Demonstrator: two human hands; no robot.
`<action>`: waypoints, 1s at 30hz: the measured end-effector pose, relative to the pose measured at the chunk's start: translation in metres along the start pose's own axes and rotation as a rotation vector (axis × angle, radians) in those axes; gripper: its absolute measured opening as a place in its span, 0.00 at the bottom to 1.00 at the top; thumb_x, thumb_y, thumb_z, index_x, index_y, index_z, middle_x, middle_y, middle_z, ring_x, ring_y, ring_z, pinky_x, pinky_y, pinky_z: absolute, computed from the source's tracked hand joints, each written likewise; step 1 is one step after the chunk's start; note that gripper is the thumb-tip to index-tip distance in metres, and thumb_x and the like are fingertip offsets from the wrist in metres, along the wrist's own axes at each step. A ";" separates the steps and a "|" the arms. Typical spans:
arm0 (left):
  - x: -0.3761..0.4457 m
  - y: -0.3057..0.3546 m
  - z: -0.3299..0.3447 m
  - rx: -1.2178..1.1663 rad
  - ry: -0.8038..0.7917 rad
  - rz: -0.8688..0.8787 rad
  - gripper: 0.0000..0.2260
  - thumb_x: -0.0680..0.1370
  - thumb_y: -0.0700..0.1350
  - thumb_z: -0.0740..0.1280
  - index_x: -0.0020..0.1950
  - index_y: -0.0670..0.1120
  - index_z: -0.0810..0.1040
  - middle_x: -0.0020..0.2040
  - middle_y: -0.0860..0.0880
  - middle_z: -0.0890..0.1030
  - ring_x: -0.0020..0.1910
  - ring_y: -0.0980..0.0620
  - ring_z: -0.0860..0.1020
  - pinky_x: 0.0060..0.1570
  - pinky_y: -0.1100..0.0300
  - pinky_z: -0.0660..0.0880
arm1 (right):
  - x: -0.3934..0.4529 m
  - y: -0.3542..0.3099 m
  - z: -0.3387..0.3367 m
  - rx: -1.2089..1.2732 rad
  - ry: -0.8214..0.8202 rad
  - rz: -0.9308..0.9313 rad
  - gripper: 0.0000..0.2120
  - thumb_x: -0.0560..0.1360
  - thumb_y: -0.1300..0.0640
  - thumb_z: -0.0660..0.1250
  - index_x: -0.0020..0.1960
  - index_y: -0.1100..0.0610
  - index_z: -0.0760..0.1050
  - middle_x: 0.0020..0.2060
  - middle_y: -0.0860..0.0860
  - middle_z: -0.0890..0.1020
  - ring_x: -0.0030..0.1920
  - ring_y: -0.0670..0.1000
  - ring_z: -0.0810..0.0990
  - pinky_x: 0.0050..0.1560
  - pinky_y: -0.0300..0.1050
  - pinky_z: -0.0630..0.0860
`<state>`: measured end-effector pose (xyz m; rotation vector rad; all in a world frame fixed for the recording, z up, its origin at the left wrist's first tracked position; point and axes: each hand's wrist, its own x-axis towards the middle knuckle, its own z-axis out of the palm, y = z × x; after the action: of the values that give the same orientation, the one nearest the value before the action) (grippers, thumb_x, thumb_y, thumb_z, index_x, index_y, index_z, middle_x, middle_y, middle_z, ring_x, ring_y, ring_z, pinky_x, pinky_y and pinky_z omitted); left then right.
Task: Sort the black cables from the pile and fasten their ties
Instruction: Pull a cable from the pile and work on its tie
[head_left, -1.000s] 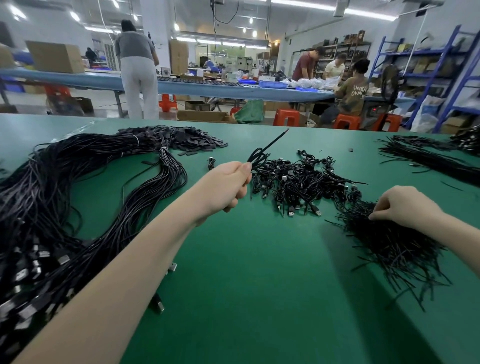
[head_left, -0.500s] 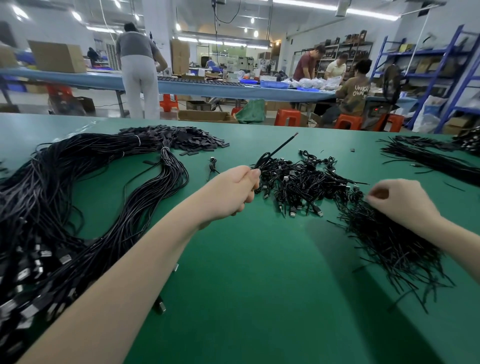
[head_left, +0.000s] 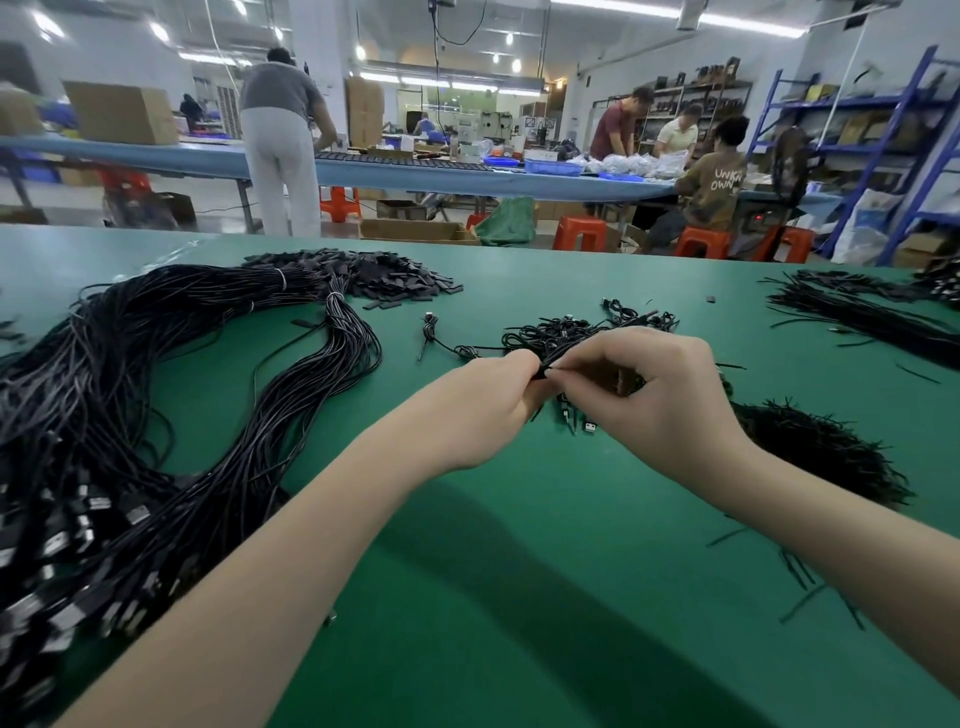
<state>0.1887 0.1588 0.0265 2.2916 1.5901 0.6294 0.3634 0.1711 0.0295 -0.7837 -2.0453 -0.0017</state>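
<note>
Shirt (head_left: 719, 182) lettering, perhaps "UNKN OWN", beyond hands (head_left: 571, 400) pinching cable (head_left: 550, 364).

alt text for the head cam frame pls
Left hand and right hand pinch a thin black tie together above a green table, with long black cable bundles at left.

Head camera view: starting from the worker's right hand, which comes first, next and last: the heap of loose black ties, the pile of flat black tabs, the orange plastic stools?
1. Heap of loose black ties, just right of the right hand.
2. Pile of flat black tabs, far left on the table.
3. Orange plastic stools, beyond the table.
</note>
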 end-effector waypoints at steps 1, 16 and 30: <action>0.000 0.000 0.001 0.028 0.001 0.001 0.15 0.83 0.55 0.52 0.46 0.44 0.65 0.40 0.47 0.73 0.38 0.44 0.73 0.39 0.49 0.70 | 0.000 -0.001 0.000 0.006 -0.002 0.016 0.02 0.70 0.60 0.75 0.42 0.55 0.83 0.35 0.45 0.83 0.37 0.43 0.78 0.40 0.32 0.72; -0.001 0.003 0.022 0.258 0.062 0.036 0.09 0.83 0.54 0.52 0.55 0.51 0.67 0.36 0.49 0.71 0.32 0.45 0.68 0.33 0.56 0.64 | -0.002 -0.011 -0.007 -0.107 -0.097 0.143 0.03 0.72 0.54 0.71 0.40 0.49 0.82 0.35 0.41 0.81 0.38 0.45 0.78 0.39 0.49 0.76; -0.004 0.005 -0.003 -0.120 -0.175 0.201 0.12 0.82 0.53 0.56 0.43 0.48 0.67 0.35 0.54 0.70 0.29 0.60 0.68 0.31 0.64 0.66 | 0.033 0.040 -0.012 1.028 -0.757 0.858 0.06 0.71 0.63 0.66 0.37 0.55 0.78 0.32 0.52 0.78 0.32 0.49 0.76 0.35 0.40 0.74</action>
<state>0.1895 0.1533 0.0308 2.3615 1.2213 0.5371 0.3813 0.2167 0.0505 -0.9476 -1.7684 1.8856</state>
